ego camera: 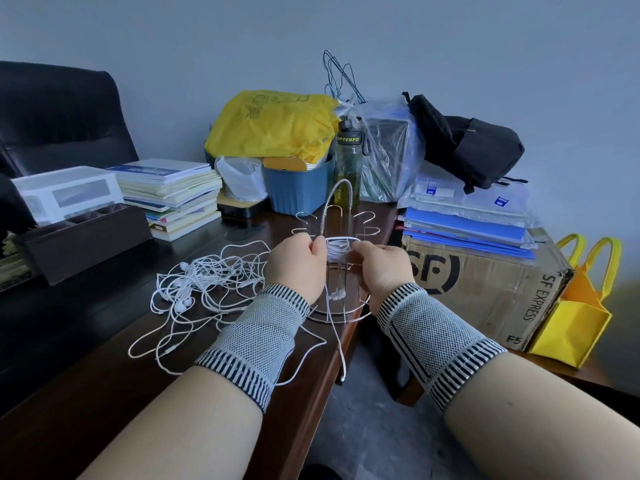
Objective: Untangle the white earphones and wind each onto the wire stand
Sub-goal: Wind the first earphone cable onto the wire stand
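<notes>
Centre frame: cord of one white earphone [334, 251] is pinched by left hand [295, 264] and right hand [382, 268], coiled on wire stand [337, 308]. Tangle [204, 282] lies left on surface [104, 393]. Risk judged: trailing cord snagged, coil loosened.

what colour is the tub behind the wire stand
Blue: the ribbed tub behind the wire stand, seen in the head view.

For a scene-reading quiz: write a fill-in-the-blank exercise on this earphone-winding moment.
1. Both hands pinch a white cable wound round the ____ stand.
2. The tangled earphones lie to the ____ of the stand.
3. The cardboard box is printed SF ____.
4. The tote bag beside the box is ____.

Missing words: wire; left; EXPRESS; yellow
</notes>
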{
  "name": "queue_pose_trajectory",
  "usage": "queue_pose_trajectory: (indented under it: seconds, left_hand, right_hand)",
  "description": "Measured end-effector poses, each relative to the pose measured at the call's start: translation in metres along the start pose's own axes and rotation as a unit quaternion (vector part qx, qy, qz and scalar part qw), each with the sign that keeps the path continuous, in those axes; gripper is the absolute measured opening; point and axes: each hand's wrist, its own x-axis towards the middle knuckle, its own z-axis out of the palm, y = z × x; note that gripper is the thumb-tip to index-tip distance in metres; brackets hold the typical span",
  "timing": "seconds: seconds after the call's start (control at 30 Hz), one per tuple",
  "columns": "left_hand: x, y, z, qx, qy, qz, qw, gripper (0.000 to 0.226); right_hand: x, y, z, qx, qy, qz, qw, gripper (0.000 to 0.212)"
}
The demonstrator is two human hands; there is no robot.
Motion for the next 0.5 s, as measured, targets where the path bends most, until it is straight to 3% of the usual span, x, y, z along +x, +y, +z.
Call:
queue_pose_trajectory:
  seconds: [0.17, 0.4, 0.5]
  left_hand:
    - [-0.009, 0.007, -0.006, 0.075, 0.012, 0.018, 0.997, 0.047]
    - [-0.021, -0.007, -0.002, 0.000, -0.008, 0.058, 0.998, 0.050]
    - [-0.025, -0.010, -0.001, -0.001, -0.007, 0.072, 0.997, 0.056]
  right_hand:
    - [0.003, -0.001, 0.000, -0.034, 0.006, -0.003, 0.999, 0.028]
    - [0.003, 0.003, -0.001, -0.036, 0.008, -0.031, 0.999, 0.033]
    - [0.000, 0.009, -0.001, 0.012, -0.008, -0.039, 0.999, 0.022]
